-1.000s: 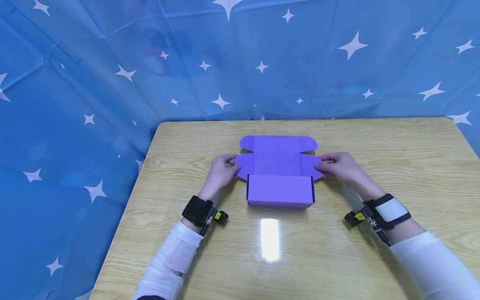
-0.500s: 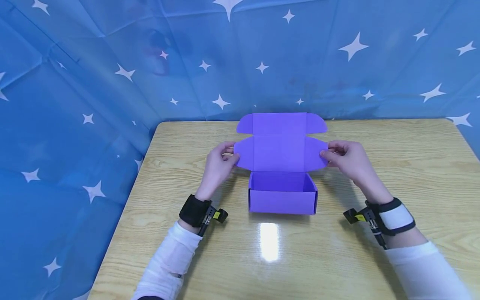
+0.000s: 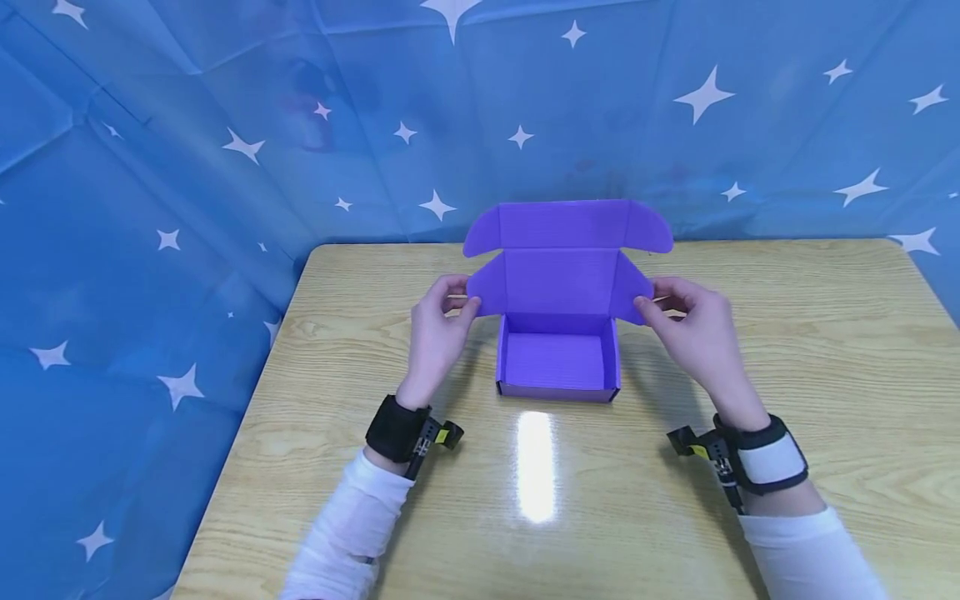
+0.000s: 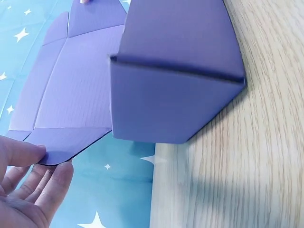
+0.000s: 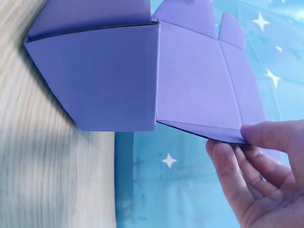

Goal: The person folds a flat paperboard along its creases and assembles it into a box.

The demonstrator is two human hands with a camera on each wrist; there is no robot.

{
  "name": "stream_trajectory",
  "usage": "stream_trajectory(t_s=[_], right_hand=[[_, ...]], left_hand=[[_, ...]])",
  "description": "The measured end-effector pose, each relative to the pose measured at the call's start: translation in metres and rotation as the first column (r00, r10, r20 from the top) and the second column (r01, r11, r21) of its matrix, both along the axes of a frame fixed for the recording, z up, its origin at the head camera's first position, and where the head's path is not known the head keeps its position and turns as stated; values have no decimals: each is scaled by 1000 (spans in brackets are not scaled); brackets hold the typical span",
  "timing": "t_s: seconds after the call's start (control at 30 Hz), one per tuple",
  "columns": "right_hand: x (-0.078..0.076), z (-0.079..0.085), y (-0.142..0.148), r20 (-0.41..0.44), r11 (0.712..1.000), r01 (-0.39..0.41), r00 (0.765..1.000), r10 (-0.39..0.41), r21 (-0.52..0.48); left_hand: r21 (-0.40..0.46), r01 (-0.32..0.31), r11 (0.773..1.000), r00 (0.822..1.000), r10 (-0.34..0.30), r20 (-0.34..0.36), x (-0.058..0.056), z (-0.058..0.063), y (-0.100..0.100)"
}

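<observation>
A purple cardboard box (image 3: pixel 555 360) stands in the middle of the table, and nothing shows inside it. Its lid (image 3: pixel 561 279) is raised at the back, with two rounded tabs spread out at the top edge. My left hand (image 3: pixel 438 333) pinches the lid's left side flap (image 4: pixel 66 145) between thumb and fingers. On the other side, my right hand (image 3: pixel 693 329) pinches the right side flap (image 5: pixel 204 132) the same way. Both wrist views show the box's purple outer side walls close up.
The box rests on a light wood-grain table (image 3: pixel 300 467). Behind and to the left hangs a blue cloth (image 3: pixel 187 275) with white stars. Each wrist wears a black strap (image 3: pixel 397 429) with a small camera.
The lid has swung up from lying back to standing tilted, so the inside of the box now shows. Both hands have risen with it, holding the side flaps throughout.
</observation>
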State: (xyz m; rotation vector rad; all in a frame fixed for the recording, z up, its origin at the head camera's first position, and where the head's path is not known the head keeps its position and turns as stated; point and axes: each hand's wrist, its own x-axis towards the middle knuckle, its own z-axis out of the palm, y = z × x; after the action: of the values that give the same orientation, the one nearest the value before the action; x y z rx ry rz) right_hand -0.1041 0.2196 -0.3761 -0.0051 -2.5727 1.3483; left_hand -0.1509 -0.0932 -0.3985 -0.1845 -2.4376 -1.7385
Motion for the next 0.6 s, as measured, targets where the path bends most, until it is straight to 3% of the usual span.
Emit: stream_trajectory(t_s=[0.6], right_hand=[[1,-9,-3,-26,999,6,1000,-5,32]], left_hand=[[54,-44,998,999,45,-24,4,-4,-2]])
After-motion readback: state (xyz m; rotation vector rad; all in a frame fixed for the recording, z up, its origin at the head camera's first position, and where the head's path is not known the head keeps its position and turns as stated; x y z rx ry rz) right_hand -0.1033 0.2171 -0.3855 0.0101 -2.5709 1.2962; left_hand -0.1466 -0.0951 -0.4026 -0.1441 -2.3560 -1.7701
